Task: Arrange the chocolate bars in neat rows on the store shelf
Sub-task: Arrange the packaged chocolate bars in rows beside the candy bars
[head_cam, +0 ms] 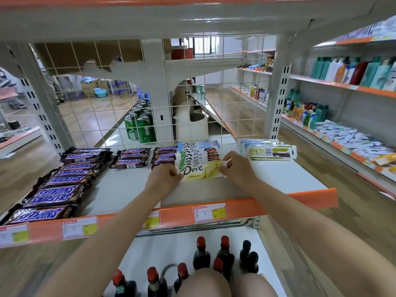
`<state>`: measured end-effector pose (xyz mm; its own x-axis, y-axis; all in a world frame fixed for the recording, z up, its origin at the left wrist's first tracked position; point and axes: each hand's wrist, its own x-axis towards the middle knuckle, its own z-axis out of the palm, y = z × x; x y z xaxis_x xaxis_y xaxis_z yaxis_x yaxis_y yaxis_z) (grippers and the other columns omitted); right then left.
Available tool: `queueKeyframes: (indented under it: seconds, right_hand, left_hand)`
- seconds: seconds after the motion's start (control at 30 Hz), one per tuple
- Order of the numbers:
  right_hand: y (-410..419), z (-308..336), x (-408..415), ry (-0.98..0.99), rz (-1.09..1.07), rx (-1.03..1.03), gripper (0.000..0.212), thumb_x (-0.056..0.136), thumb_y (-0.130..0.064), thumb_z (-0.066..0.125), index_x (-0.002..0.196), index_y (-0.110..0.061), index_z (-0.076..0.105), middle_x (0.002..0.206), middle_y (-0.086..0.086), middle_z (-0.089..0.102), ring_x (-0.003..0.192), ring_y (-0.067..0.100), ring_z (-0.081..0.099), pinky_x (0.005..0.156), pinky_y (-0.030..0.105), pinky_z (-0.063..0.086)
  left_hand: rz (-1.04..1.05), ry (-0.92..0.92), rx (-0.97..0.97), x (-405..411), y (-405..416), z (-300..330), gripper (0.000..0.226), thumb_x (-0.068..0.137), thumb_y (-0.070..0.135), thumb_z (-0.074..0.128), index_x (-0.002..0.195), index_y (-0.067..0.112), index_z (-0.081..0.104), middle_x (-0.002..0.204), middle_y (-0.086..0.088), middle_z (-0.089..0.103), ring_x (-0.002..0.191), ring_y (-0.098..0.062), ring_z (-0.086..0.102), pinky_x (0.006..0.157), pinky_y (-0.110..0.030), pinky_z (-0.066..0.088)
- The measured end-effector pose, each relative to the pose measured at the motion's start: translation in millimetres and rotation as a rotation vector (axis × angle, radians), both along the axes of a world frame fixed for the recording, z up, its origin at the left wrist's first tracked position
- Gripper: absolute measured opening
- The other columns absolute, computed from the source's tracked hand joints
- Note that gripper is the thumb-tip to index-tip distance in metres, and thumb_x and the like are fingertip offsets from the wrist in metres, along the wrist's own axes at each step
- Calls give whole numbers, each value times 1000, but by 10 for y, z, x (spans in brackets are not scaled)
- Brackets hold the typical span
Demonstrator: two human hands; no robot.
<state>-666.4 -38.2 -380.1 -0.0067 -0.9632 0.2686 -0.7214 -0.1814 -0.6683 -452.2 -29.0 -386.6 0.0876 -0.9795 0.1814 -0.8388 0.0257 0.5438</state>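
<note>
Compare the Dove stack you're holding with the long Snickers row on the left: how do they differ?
The Dove stack has pale white-and-yellow wrappers; the Snickers row is dark brown with blue lettering. The left hand and right hand pinch the front Dove bar's ends; the Snickers lie untouched. The Snickers row runs back to front, the Dove stack sits farther back. Both lie flat, overlapping.

Brightness: bright, even daylight across my view.
Source: a barred window [204,45] at 12 o'clock glows overexposed.
Shadows: soft; faint ones under my arms on the shelf [278,174].
Glare: sheen on the wooden floor [94,112] at 10 o'clock and on the glossy Dove bar [199,169] wrapper.
Distortion: strong wide-angle bending; uprights and shelf edges curve outward at 3 and 9 o'clock.
Blur: edges smear, especially the bottles [201,257] at 6 o'clock and my forearms.
Sharpest: centre, where wrapper lettering reads clearly.
</note>
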Motion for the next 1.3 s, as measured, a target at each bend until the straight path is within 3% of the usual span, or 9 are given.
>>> queueKeyframes:
  seconds: [0.1, 0.2, 0.27, 0.4, 0.5, 0.67, 0.8, 1.3]
  right_hand:
    - [-3, 2, -8, 48, 1, -5, 32, 84, -21, 68, 109, -8, 53, 103, 12, 64, 89, 23, 59, 77, 32, 48]
    - [11, 9, -33, 107, -5, -27, 37, 84, -23, 68, 114, -8, 52, 112, 12, 58, 96, 25, 57, 79, 31, 45]
    - [22, 7, -57, 143, -21, -55, 39, 86, -27, 66, 118, -10, 52, 118, 11, 54, 102, 25, 56, 83, 32, 46]
    - [65, 37, -142, 215, -52, -97, 40, 91, -30, 58, 126, -11, 51, 129, 8, 53, 116, 25, 53, 94, 36, 46]
    - [126, 73, -263, 293, -73, -85, 44, 94, -31, 51, 133, -11, 47, 134, 8, 52, 121, 26, 51, 97, 36, 44]
    - [224, 89, -554, 374, -116, -13, 48, 96, -34, 46, 139, -12, 40, 143, 8, 44, 128, 25, 45, 103, 35, 37]
    - [319, 98, -821, 415, -171, 22, 47, 96, -33, 46, 138, -11, 41, 140, 8, 47, 126, 26, 47, 101, 37, 41]
    - [341, 42, -1435, 419, -251, 43, 37, 94, -31, 48, 120, -6, 52, 124, 12, 57, 113, 29, 53, 91, 41, 46]
  left_hand:
    - [24, -5, -3, 16, 12, 28, 25, 80, 34, 69, 78, 17, 50, 77, 2, 53, 75, -20, 50, 63, -26, 36]
    - [20, -64, -56, 0, 68, 61, 42, 78, 34, 70, 106, 11, 49, 106, -4, 51, 89, -23, 52, 72, -30, 43]
    - [-6, -115, -158, -38, 104, 84, 45, 80, 32, 67, 114, 8, 49, 116, -6, 49, 101, -26, 52, 80, -34, 44]
    - [-126, -157, -294, -220, 154, 168, 30, 88, 22, 57, 109, 1, 55, 110, -12, 54, 103, -30, 52, 78, -36, 43]
    - [-207, -242, -295, -448, 162, 236, 28, 91, 22, 50, 109, 2, 57, 107, -13, 56, 101, -29, 53, 76, -36, 44]
    - [-271, -289, -195, -929, 142, 284, 33, 93, 27, 45, 117, 6, 54, 119, -10, 55, 111, -28, 53, 86, -35, 44]
    - [-346, -353, -152, -1235, 160, 253, 42, 96, 34, 40, 125, 5, 49, 130, -11, 50, 121, -27, 46, 95, -38, 41]
    - [-424, -456, -198, -1820, 35, 229, 44, 96, 34, 40, 127, 3, 47, 125, -12, 53, 117, -27, 48, 93, -35, 41]
